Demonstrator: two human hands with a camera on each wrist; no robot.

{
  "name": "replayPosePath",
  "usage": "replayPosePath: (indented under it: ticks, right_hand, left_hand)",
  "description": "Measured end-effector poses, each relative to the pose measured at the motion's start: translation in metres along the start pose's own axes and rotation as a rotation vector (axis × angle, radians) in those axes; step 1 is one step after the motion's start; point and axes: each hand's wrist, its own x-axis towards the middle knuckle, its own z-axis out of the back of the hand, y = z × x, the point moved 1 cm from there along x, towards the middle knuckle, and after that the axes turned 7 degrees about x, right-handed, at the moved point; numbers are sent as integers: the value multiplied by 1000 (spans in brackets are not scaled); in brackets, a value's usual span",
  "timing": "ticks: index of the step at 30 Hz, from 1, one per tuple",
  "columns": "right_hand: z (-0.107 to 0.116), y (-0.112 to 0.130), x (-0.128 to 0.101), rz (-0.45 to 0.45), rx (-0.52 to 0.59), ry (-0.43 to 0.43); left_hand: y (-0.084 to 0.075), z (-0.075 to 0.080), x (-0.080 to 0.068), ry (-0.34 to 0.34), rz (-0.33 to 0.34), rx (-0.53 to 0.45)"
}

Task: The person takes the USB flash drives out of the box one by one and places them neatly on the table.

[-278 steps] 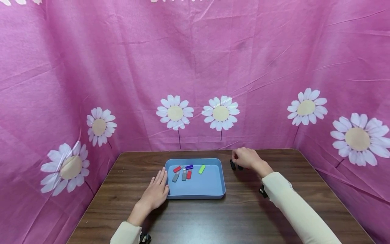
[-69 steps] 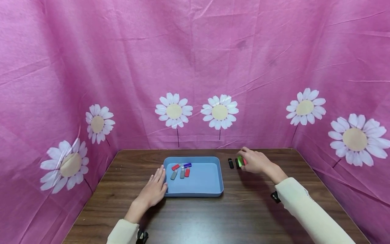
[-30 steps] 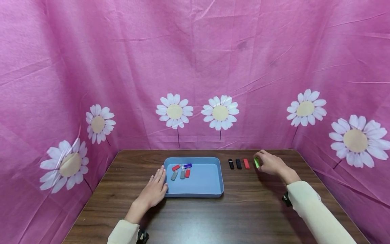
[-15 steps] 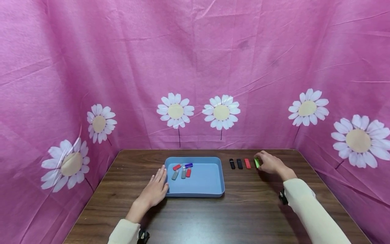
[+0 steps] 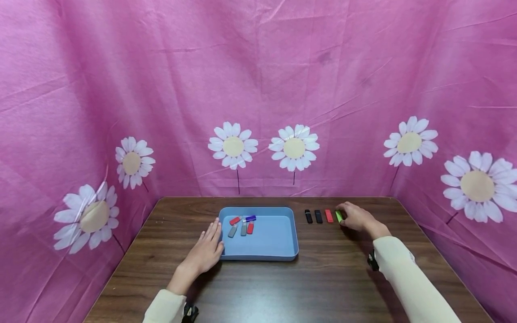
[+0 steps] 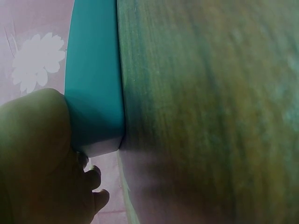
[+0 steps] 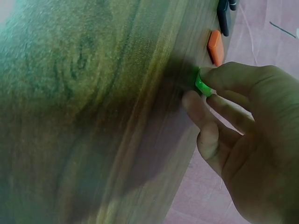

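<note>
R hand (image 5: 355,217) pinches green drive (image 5: 339,216), beside red drive (image 5: 329,216).

Pink backdrop (image 5: 258,80) with white daisies; blue tray (image 5: 278,251) on dark wood-grain surface (image 5: 323,287); two black sticks (image 5: 313,216), one red (image 5: 329,216), one green (image 5: 338,216) (bright lime).

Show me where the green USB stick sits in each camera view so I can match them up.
Head: green USB stick at the right end of the row on the table, at the right hand.
Left wrist: not in view.
Right wrist: pinched at the fingertips, upper right.
Shared landmark: red USB stick beside it.
</note>
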Motion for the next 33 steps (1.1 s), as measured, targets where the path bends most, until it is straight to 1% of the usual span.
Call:
replayPosePath:
  ticks: [10, 15, 22, 25, 28, 33]
  right_hand:
    - [0, 0, -4, -10, -19, -12]
    - [0, 3, -5, -14, -4, -16]
    - [0, 4, -5, 2, -2, -51]
    - [0, 5, -5, 5, -6, -72]
    - [1, 7, -3, 9, 4, -78]
    - [2, 17, 2, 9, 39, -67]
  left_hand:
    - [0, 0, 0, 4, -1, 6]
    - [0, 0, 0, 6, -1, 4]
    - [1, 0, 1, 7, -4, 14]
    - [0, 1, 2, -10, -15, 21]
    - [-1, 1, 2, -23, -23, 30]
    - [-2, 3, 1, -22, -29, 52]
